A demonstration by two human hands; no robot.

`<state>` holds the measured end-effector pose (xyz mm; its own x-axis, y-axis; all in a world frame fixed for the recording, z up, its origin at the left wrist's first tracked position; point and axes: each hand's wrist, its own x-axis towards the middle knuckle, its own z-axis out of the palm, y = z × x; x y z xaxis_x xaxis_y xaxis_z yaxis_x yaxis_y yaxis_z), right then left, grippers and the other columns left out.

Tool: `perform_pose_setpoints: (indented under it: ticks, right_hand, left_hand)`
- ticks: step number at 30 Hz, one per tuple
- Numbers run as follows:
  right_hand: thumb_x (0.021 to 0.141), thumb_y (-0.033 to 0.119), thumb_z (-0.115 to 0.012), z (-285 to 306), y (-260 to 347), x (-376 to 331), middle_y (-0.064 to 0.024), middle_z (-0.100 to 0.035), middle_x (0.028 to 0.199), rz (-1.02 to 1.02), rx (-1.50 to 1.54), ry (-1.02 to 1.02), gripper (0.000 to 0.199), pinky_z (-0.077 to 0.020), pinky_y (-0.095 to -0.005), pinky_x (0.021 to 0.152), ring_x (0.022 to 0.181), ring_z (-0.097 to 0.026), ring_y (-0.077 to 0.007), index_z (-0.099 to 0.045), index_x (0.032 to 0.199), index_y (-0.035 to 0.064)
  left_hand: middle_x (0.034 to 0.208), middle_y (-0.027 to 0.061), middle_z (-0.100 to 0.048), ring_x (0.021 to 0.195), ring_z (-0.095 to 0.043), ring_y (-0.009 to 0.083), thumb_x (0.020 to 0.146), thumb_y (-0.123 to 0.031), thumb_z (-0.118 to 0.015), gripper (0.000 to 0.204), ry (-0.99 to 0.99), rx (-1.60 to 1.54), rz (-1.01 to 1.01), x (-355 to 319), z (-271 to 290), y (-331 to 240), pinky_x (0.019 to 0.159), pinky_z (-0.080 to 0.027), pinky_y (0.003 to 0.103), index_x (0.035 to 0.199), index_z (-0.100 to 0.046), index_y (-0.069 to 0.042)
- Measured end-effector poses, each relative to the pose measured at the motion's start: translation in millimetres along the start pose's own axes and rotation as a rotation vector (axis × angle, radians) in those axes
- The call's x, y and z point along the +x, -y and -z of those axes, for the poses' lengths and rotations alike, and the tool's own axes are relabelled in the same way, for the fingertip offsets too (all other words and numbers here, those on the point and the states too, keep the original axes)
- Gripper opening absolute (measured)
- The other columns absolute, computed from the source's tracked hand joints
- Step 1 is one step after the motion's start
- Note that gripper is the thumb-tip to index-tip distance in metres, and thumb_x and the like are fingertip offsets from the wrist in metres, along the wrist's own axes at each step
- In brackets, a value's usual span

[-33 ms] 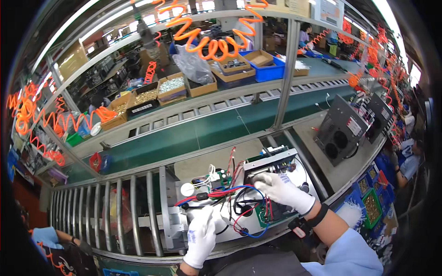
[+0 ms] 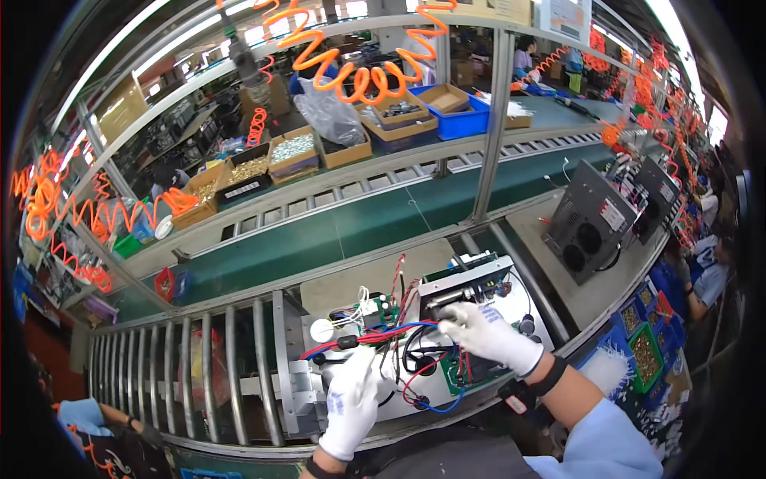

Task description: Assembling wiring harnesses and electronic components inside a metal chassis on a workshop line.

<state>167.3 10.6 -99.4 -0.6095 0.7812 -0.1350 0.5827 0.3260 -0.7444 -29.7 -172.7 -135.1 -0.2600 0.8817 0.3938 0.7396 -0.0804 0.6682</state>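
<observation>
An open metal chassis with electronics lies in front of me on the rollers. A bundle of red and blue wires with a black sleeve crosses it. My white-gloved right hand is closed with its fingertips on the wires at the bundle's right end. My left hand, also gloved, is at the chassis's near left side. Its fingers are drawn together by thin dark wires, and what they grip is hidden. A green circuit board sits below my right hand. A silver-framed module stands behind it.
A roller conveyor runs left. Two dark housings with fans stand at right. Beyond the green belt are boxes of small parts and a blue bin. Orange coiled hoses hang overhead. Other people are at both sides.
My right hand has shifted slightly toward me along the wires. The fingers of my left hand have moved a little up and right. The view has tilted slightly.
</observation>
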Motion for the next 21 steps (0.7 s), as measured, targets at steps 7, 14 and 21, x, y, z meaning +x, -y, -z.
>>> perform_pose_setpoints:
  ticks: [7, 14, 21]
  right_hand:
    - [0.093, 0.03, -0.06, -5, -23, -13, -0.0191, -0.068, 0.102, -0.043, 0.131, 0.017, 0.046, -0.0508, -0.0384, 0.084, 0.096, -0.067, -0.0296, -0.056, 0.124, -0.0046]
    - [0.094, 0.047, -0.054, 9, -15, -2, -0.0196, -0.067, 0.097, 0.216, -0.133, 0.041, 0.049, -0.0508, -0.0428, 0.077, 0.091, -0.066, -0.034, -0.062, 0.112, 0.0017]
    - [0.099, 0.03, -0.052, 12, 12, 3, -0.0145, -0.065, 0.11, 0.027, 0.434, 0.123, 0.042, -0.0493, -0.03, 0.088, 0.103, -0.063, -0.0188, -0.057, 0.122, -0.0049]
  left_hand:
    - [0.081, 0.0131, -0.064, 0.084, -0.061, 0.0325, 0.074, -0.011, -0.064, 0.033, 0.132, 0.555, -0.38, 103, -52, -8, 0.083, -0.042, 0.045, 0.106, -0.065, -0.005]
    - [0.071, 0.0108, -0.063, 0.081, -0.06, 0.0317, 0.073, -0.014, -0.071, 0.028, 0.392, 0.256, -0.287, 101, -37, -13, 0.086, -0.042, 0.042, 0.1, -0.067, -0.009]
    - [0.075, 0.0135, -0.062, 0.083, -0.06, 0.0328, 0.067, 0.0, -0.071, 0.035, 0.167, -0.006, -0.221, 94, -22, -13, 0.083, -0.046, 0.043, 0.102, -0.068, -0.004]
